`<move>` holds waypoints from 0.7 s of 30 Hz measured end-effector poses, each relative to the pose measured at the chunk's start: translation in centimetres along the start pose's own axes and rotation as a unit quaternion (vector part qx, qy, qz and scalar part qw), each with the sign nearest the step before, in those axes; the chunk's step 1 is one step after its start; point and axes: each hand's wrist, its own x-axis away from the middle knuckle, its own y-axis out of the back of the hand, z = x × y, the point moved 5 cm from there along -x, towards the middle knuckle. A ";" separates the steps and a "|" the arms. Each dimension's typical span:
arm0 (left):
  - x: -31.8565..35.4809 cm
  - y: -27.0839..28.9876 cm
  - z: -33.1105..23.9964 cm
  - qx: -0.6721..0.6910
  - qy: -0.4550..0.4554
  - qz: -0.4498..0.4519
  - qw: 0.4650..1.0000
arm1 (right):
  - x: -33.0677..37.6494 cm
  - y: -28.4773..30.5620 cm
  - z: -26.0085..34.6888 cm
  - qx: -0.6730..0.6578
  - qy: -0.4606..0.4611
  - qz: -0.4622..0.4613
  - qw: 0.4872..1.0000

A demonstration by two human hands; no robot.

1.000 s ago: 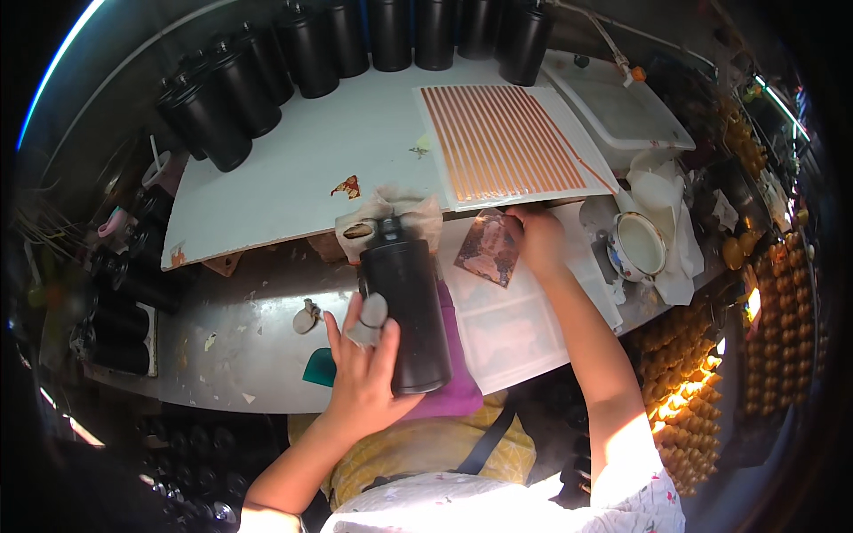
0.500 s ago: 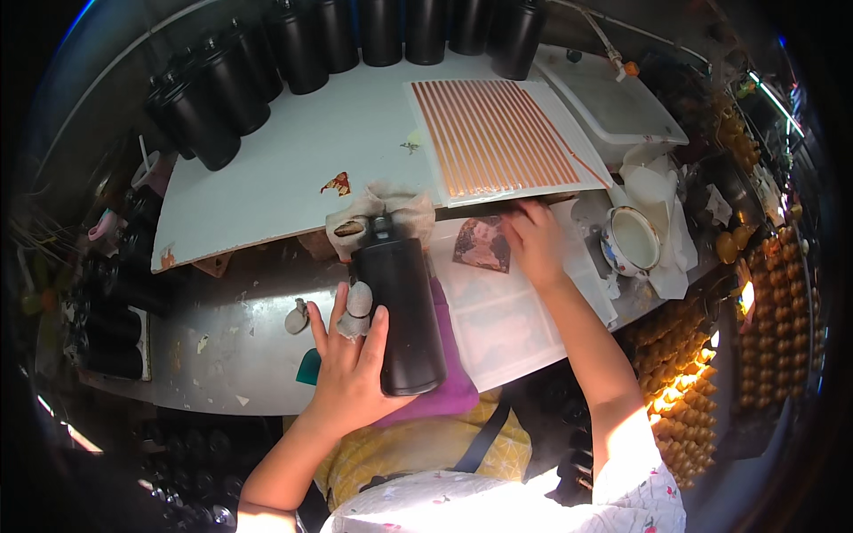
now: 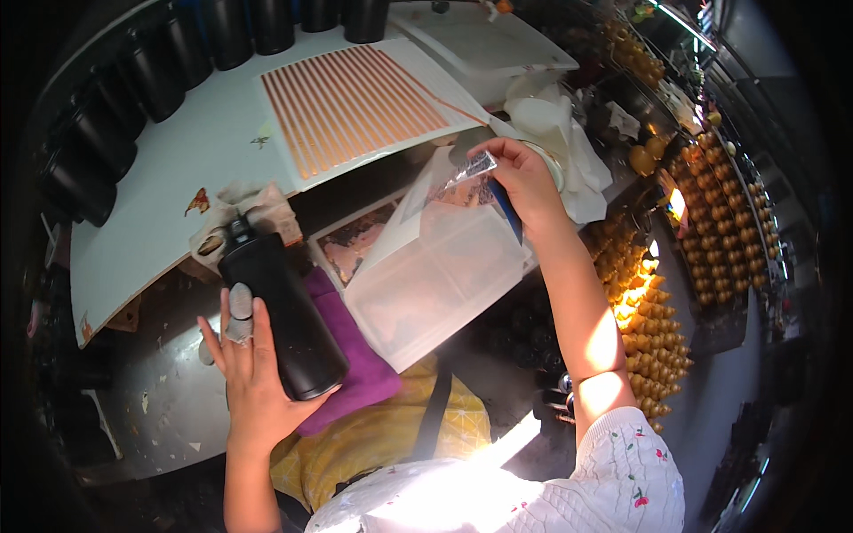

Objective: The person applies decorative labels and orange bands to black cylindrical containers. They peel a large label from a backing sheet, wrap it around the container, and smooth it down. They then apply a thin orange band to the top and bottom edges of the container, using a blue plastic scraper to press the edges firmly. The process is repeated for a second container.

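The counter [image 3: 160,391] is a grey, spattered surface carrying a big white board [image 3: 169,178] across its far left. On that board lies a sheet of orange strips [image 3: 355,102], with a row of black cylinders [image 3: 151,71] along the far edge. Near the middle sits a clear plastic box [image 3: 435,275] with its lid propped open, and a purple cloth [image 3: 355,355] lies beside it on the left.

The left hand [image 3: 253,373] is curled partway around a black bottle [image 3: 280,311], which lies tilted on the purple cloth with its cap pointing far; two fingers wear grey tape. The right hand [image 3: 524,178] is lifted above the far edge of the box, pinching a small shiny foil piece [image 3: 471,169] between thumb and fingertips, with a dark blue tool [image 3: 506,209] tucked under the palm. Rows of small golden figures [image 3: 702,195] fill the right side.

In my judgement the foil is the frail part: held only at its edge, it could crease, tear or slip if the pinch shifts. The bottle, resting on soft cloth under a loose grip, could also roll toward the near edge.

Half a second ago the right hand lay low on the counter by the foil; now it is raised with the foil in it, and the box lid stands open.
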 end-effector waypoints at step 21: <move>0.8 -1.2 0.9 0.013 0.022 0.042 0.999 | 11.3 2.2 -7.7 0.565 0.159 -0.044 0.809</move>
